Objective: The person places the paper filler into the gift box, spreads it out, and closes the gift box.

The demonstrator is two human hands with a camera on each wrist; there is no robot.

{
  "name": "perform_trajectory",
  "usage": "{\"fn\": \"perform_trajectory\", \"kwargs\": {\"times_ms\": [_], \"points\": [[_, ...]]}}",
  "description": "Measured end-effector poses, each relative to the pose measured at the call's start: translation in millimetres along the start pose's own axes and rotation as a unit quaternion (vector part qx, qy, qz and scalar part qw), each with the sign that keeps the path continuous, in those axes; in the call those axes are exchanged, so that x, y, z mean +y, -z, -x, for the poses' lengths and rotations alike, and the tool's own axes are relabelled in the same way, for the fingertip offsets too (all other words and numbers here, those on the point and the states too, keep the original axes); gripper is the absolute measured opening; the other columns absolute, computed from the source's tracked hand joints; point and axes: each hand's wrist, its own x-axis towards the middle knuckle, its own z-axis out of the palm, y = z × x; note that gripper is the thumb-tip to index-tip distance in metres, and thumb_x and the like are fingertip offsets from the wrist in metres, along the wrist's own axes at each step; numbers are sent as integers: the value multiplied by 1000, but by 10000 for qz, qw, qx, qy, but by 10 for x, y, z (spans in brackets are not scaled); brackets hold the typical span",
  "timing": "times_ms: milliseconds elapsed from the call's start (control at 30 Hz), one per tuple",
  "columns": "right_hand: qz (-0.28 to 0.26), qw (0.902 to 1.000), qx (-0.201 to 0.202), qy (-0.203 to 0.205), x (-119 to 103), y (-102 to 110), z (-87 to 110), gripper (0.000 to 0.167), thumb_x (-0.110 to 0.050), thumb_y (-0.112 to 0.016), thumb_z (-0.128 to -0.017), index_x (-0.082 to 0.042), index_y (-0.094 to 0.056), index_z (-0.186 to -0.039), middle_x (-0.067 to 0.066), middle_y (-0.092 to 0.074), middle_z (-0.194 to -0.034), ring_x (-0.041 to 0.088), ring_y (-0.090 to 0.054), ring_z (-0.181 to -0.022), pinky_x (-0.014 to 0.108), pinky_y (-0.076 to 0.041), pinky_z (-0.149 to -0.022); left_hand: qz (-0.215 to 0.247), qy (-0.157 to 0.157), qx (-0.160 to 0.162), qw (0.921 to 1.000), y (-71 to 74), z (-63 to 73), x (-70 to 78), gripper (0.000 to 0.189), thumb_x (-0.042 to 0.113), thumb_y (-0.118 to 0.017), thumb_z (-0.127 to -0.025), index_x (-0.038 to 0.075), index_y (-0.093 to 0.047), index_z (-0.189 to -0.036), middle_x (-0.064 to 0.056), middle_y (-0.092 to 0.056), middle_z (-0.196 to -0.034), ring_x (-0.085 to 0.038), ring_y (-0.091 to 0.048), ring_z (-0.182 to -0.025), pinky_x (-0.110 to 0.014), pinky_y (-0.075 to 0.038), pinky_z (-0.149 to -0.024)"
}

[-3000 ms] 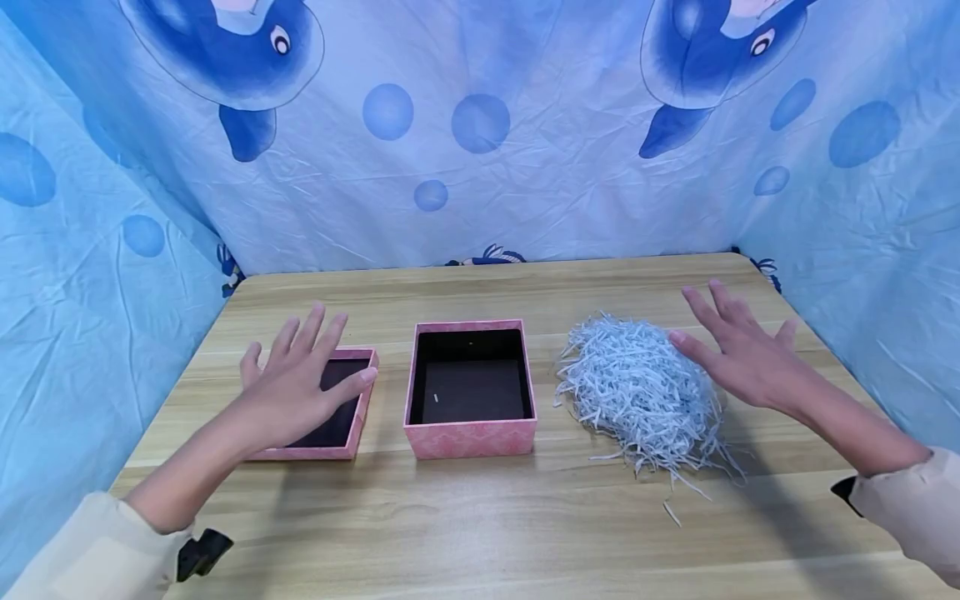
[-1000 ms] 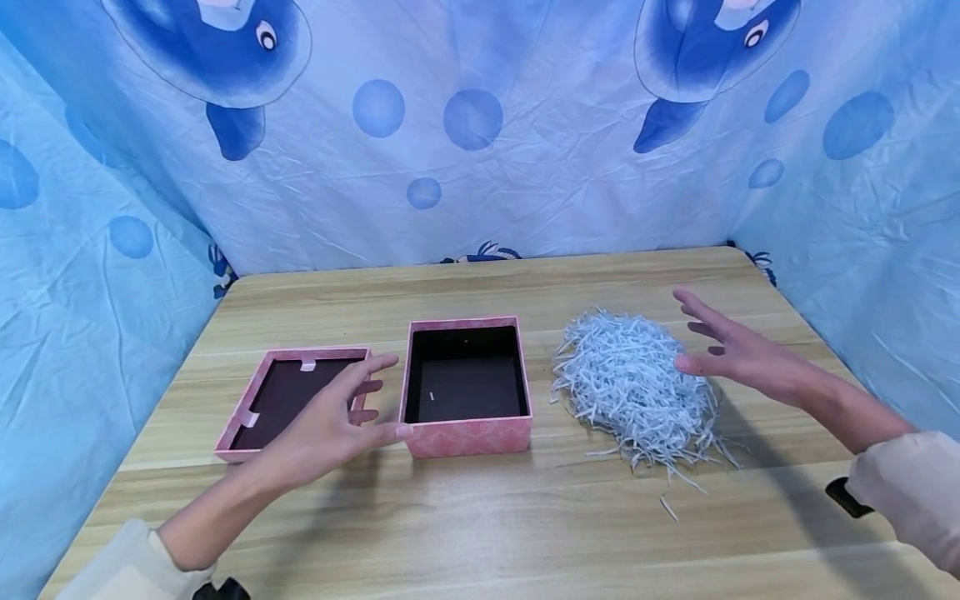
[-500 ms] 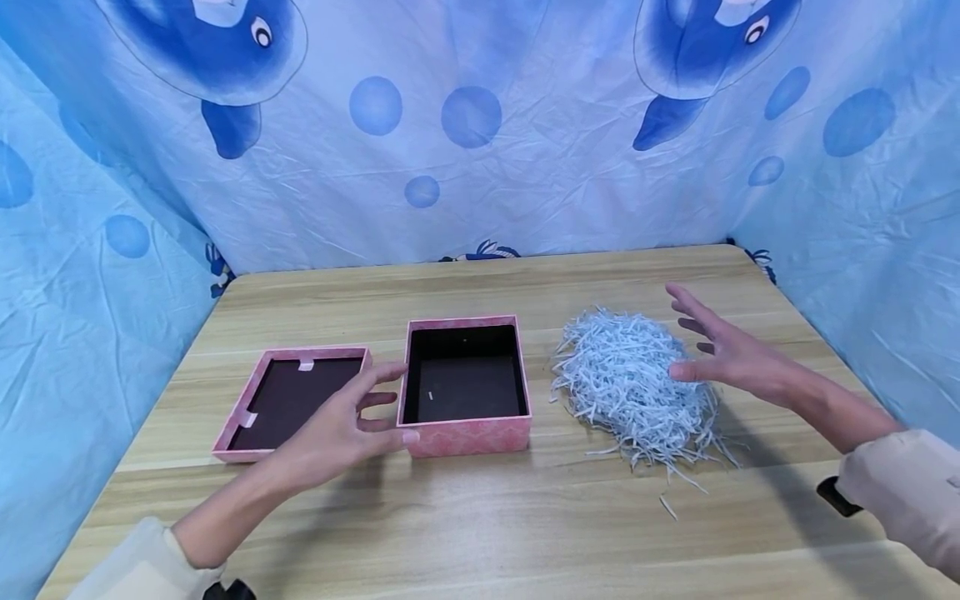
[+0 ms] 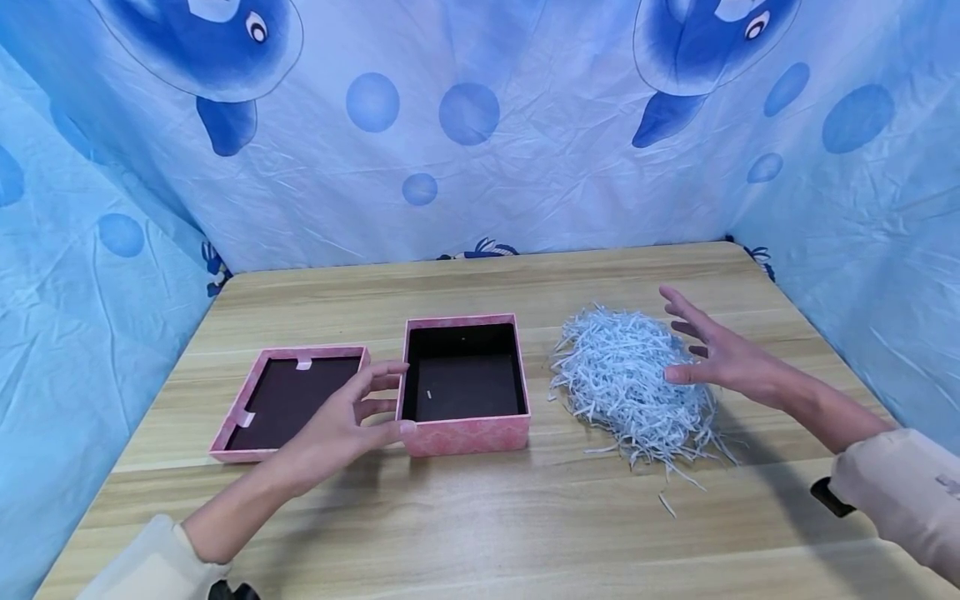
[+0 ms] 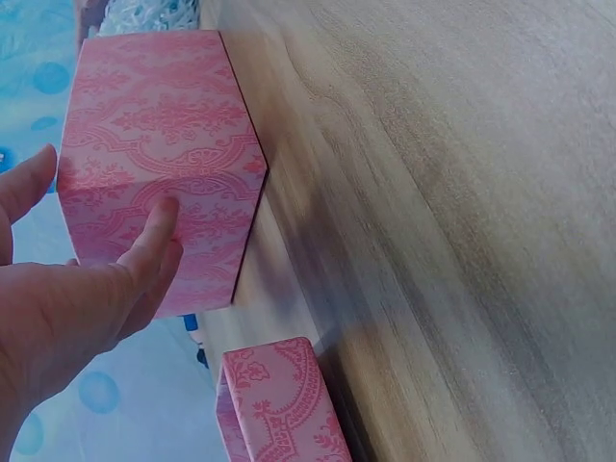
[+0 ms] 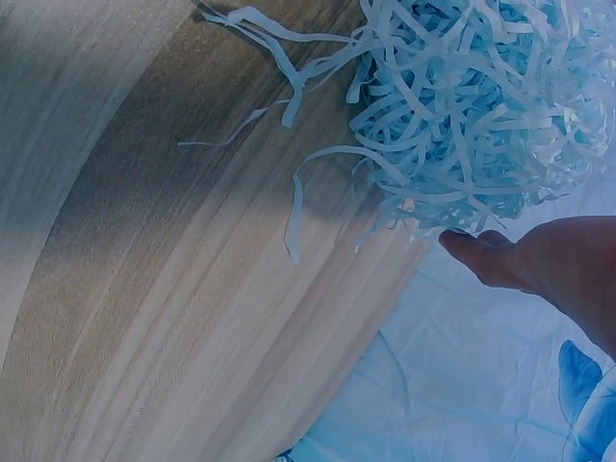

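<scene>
Holding left hand (image 4: 333,429) wide at left of pink box (image 4: 471,435), cannot tell if touching; holding right hand (image 4: 726,358) wide beside paper shreds (image 4: 630,379), with box on table (image 4: 480,525) between shreds and lid (image 4: 292,396).

At upper right, a dense tangle of pale blue shredded paper (image 6: 462,106), cut off by the top and right borders of the view. Just below its lower fringe, the right hand (image 6: 544,262), dark with shade, only partly in view, pointing left from the right border, foremost tip close to the lowest shreds; too dim to tell touching from apart. Left of the tangle, loose paper strips (image 6: 295,192) trailing over a wood-grain tabletop (image 6: 192,318), one curving downward. Across the upper left of the wood, a broad shadow (image 6: 135,144). Past the slanting tabletop edge, creased light blue cloth (image 6: 433,385), with a darker blue printed shape (image 6: 582,380) at lower right.
</scene>
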Motion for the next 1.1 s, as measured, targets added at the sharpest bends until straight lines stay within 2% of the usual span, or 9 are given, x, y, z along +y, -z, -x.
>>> {"fn": "perform_trajectory", "kwargs": {"times_ms": [167, 333, 533, 733, 1100], "points": [[22, 10000, 23, 6, 20, -12, -14, 103, -7, -69, -87, -30, 5, -155, 20, 0, -159, 53, -7, -139, 73, -14, -102, 65, 91, -12, 9999, 17, -11, -8, 68, 22, -74, -86, 21, -38, -143, -18, -40, -141, -40, -46, -127, -30, -51, -88], [101, 9999, 24, 20, 33, -30, -26, 103, -8, -70, -87, -35, 4, -154, 21, -1, -159, 54, -8, -139, 74, -15, -100, 193, 55, -5, 9998, 16, -12, -9, 68, 19, -75, -85, 21, -38, -142, -20, -41, -140, -41, -46, -126, -30, -52, -87], [127, 9999, -35, 71, 34, -69, -36, 105, -10, -73, -84, -39, 1, -153, 19, -2, -159, 52, -6, -140, 77, -16, -97, 137, 30, 5, 9999, 18, -11, -18, 67, 19, -75, -85, 21, -39, -142, -19, -41, -140, -42, -46, -126, -30, -52, -86], [359, 9993, -33, 65, 45, -125, -80, 112, -16, -81, -77, -39, -2, -153, 14, -1, -160, 48, 1, -142, 80, -11, -94, 159, 27, 31, 9999, 13, -9, -22, 68, 18, -75, -85, 22, -39, -142, -20, -41, -140, -41, -46, -125, -29, -52, -86], [844, 9960, -103, 283, 70, -293, -151, 125, -24, -89, -65, -33, -4, -155, 16, 2, -159, 48, -3, -141, 80, -19, -92, 146, 47, 33, 9999, 12, -20, -27, 68, 19, -76, -84, 22, -39, -142, -19, -41, -140, -41, -47, -125, -30, -51, -87]]}}
